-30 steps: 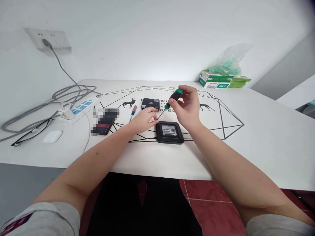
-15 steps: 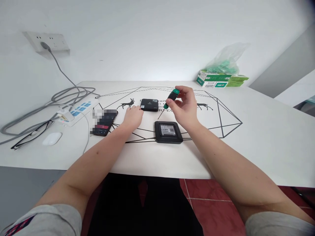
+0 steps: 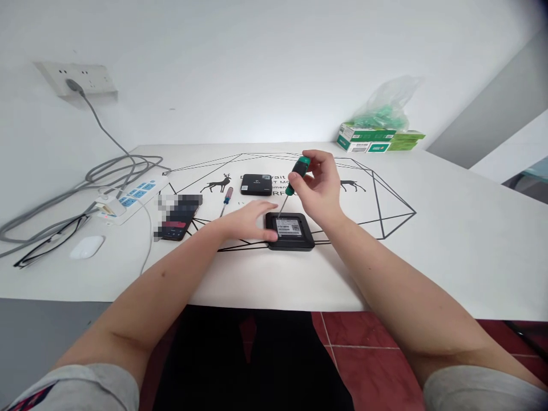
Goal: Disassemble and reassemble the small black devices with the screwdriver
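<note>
My right hand grips a green-handled screwdriver, tilted, with its thin shaft pointing down at the near-left part of a square black device. That device lies on the white table with its label side up. My left hand rests flat on the table, fingertips touching the device's left edge. A second black device lies farther back, and a small red-and-blue screwdriver lies left of it.
A dark phone lies to the left. Beyond it are a white power strip, grey cables, glasses and a white mouse. Green boxes under a plastic bag sit at the back right. The table's front edge is near.
My left hand came back from the far device to the near device's left edge. My right hand lowered the green screwdriver so its tip points onto the near device.
</note>
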`<state>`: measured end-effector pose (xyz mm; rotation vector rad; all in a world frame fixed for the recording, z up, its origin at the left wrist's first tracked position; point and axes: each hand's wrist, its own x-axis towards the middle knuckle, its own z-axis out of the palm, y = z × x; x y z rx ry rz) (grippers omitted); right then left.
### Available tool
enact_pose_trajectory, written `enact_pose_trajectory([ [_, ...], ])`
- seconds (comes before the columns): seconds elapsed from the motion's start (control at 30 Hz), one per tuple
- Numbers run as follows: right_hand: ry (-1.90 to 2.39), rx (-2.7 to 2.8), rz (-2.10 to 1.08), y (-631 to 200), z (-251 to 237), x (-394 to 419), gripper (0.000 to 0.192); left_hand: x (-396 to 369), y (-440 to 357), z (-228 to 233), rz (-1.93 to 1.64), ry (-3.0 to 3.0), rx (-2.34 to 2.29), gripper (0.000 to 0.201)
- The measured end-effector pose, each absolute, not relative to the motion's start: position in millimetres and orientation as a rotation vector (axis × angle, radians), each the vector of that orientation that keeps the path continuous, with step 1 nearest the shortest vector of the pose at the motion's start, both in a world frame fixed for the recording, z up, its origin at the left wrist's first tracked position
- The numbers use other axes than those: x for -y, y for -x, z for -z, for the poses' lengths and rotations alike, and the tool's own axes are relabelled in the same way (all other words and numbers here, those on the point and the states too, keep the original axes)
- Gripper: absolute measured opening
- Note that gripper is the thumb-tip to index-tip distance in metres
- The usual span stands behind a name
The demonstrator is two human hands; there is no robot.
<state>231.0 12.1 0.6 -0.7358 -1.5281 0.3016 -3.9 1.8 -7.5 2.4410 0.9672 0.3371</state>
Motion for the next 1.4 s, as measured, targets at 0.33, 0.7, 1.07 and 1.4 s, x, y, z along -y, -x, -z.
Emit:
enact_pose_trajectory([
  [0.33,0.709,1.632,-0.347,-219,-8,10,0.039,5,-6,11,-0.171,-2.576,-0.921,0.113],
  [0.7,0.67,1.694,-0.291,-215,-9,15,0.038,-1,-1,13,-0.189,-2.598,-1.002,0.106],
  [1.07,0.659,1.764,-0.287,-213,-9,19,0.039,1,-2,10,-0.218,-2.597,-1.001,0.097],
  [1.4,0.629,1.677,-0.599,-216,-19,13,0.044,-1,-1,12,-0.167,-2.596,-1.019,0.097],
])
